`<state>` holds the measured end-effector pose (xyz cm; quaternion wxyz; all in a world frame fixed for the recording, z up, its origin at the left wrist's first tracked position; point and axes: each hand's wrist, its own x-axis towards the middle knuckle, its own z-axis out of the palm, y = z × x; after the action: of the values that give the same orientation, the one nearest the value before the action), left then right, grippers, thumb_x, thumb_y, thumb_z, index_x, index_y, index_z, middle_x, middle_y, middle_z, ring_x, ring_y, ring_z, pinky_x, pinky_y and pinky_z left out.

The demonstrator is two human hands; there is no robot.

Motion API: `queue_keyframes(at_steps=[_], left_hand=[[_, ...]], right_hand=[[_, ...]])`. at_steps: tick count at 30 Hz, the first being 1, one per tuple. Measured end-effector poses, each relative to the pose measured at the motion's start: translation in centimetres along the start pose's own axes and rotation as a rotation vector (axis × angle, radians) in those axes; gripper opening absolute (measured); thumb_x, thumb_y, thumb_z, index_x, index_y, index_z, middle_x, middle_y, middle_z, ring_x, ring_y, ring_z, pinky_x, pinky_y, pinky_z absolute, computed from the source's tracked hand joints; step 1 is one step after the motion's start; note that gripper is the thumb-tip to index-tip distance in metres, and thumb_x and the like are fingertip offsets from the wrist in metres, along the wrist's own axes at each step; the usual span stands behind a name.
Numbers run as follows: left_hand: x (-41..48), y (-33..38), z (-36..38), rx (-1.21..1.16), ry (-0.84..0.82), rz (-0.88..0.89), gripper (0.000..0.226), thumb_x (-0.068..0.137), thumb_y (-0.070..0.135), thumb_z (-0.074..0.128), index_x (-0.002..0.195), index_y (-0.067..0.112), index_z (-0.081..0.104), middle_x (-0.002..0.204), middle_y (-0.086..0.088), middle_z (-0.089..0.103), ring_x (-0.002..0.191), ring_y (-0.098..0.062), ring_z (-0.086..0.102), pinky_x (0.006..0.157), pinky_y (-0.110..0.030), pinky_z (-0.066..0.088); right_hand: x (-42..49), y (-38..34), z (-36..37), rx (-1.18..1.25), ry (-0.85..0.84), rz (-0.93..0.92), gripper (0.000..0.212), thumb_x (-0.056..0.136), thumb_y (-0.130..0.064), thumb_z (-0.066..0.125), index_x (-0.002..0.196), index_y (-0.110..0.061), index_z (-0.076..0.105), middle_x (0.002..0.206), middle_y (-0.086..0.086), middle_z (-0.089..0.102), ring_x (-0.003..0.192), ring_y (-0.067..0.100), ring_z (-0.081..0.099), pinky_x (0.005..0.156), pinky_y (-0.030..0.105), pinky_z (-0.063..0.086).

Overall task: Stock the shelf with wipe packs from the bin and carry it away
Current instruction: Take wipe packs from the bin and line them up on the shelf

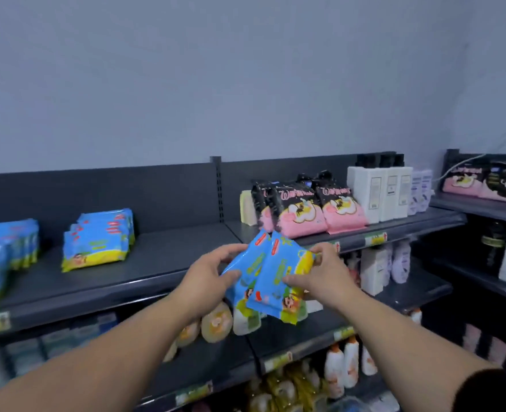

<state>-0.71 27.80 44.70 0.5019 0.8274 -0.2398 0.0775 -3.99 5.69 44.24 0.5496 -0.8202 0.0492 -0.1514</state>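
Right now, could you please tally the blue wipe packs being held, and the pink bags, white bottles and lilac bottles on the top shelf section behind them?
Held blue wipe packs, gripped by left hand and right hand: 2
Pink bags: 3
White bottles: 3
Lilac bottles: 2
Total: 10

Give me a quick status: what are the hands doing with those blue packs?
Hands: left hand and right hand both grip the blue wipe packs, before the top shelf. Bare stretch between stacked packs and pink bags. Nothing in the way.
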Motion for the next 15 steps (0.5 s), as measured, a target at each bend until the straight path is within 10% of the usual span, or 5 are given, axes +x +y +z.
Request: queue_keyframes(at_steps=[8, 15], left_hand=[[1.5, -4.3, -15.0, 0.103, 0.148, -0.038, 0.04, 0.089, -0.002, 0.058, 0.111, 0.031, 0.062, 0.1, 0.011, 0.066, 0.085, 0.008, 0.06, 0.075, -0.009, 0.045], [2.5, -10.7, -25.6, 0.255, 0.249, -0.189, 0.036, 0.089, 0.014, 0.062, 0.109, 0.045, 0.06, 0.104, 0.012, 0.056, 0.083, -0.009, 0.057, 0.07, -0.022, 0.048]], right_hand=[[5.4, -8.4, 12.5, 0.278, -0.287, -0.052, 0.043, 0.088, -0.001, 0.064, 0.123, -0.026, 0.057, 0.109, 0.014, 0.068, 0.083, 0.025, 0.072, 0.066, 0.043, 0.06], [8.5, -12.6, 23.2, 0.449, -0.276, -0.012, 0.038, 0.089, 0.0, 0.061, 0.118, -0.024, 0.058, 0.108, 0.012, 0.067, 0.086, 0.026, 0.072, 0.063, 0.038, 0.058]])
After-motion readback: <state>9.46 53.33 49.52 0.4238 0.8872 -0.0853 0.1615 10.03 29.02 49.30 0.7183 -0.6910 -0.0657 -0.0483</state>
